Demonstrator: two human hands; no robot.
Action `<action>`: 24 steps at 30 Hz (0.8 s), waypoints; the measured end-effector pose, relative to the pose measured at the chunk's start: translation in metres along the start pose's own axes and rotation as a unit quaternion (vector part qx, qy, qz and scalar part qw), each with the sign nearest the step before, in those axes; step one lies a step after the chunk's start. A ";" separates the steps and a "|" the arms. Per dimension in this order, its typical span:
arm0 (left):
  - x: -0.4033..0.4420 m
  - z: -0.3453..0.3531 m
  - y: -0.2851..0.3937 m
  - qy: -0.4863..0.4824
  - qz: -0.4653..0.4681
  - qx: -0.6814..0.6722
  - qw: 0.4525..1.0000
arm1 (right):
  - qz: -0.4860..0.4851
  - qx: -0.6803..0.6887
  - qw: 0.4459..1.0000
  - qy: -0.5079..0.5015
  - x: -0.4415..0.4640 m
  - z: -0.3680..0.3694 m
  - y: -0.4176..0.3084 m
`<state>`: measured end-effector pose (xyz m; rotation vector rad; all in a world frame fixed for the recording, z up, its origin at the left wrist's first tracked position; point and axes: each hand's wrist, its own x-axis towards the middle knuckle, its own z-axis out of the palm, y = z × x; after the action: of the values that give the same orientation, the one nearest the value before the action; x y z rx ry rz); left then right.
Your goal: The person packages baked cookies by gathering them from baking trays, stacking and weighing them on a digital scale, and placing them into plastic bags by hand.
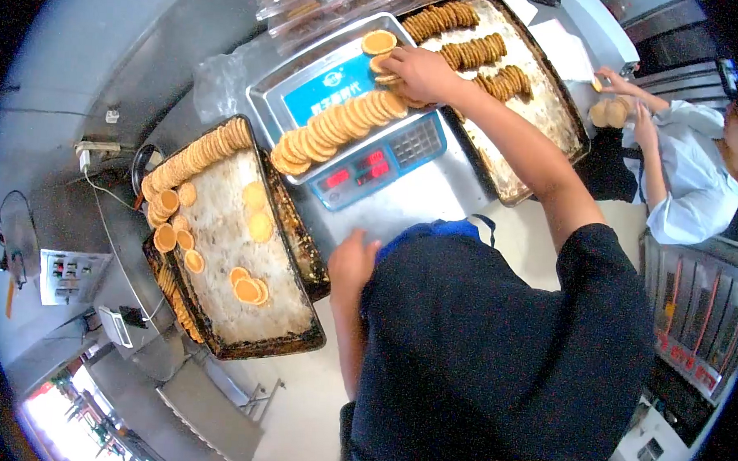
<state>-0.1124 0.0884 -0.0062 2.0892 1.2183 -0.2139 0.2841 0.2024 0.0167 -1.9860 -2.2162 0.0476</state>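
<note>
On scale tray (269,92), handle biscuits (379,63) by rim w/ R fingers (397,58) bent (can't tell if gripping), L fingers (372,251) half-open, seemingly empty

The scale (381,160) stands on the worktable (451,185), between the left tray (219,231) and the right tray (551,94). Its pan (318,94) carries 1 long biscuit row (337,130) along the near edge; further biscuits (379,41) lie at the far right, beneath and beside the right hand (419,73). The left tray bears 1 row (202,157) along its far edge and 1 cluster (249,288) toward the near end. A lower tray (307,256) lies partly beneath. The right tray holds 3 rows (474,52) toward its left side. Packets (322,1) lie behind the scale.
</note>
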 end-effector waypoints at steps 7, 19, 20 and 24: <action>-0.001 -0.002 -0.003 -0.002 -0.015 -0.006 1.000 | 0.088 0.121 0.981 0.127 0.004 0.010 0.015; 0.008 0.004 -0.016 0.006 -0.007 -0.013 1.000 | 0.033 -0.155 0.986 0.047 0.089 0.031 0.043; 0.008 0.005 -0.017 0.011 -0.019 -0.008 1.000 | 0.053 -0.151 0.987 0.020 0.091 0.027 0.032; 0.000 0.007 -0.021 0.026 -0.041 -0.036 0.998 | 0.065 -0.148 0.987 -0.025 0.093 0.016 0.020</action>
<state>-0.1287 0.0907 -0.0214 1.9958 1.3257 -0.1520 0.2917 0.2978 0.0075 -2.3036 -2.2293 -0.2327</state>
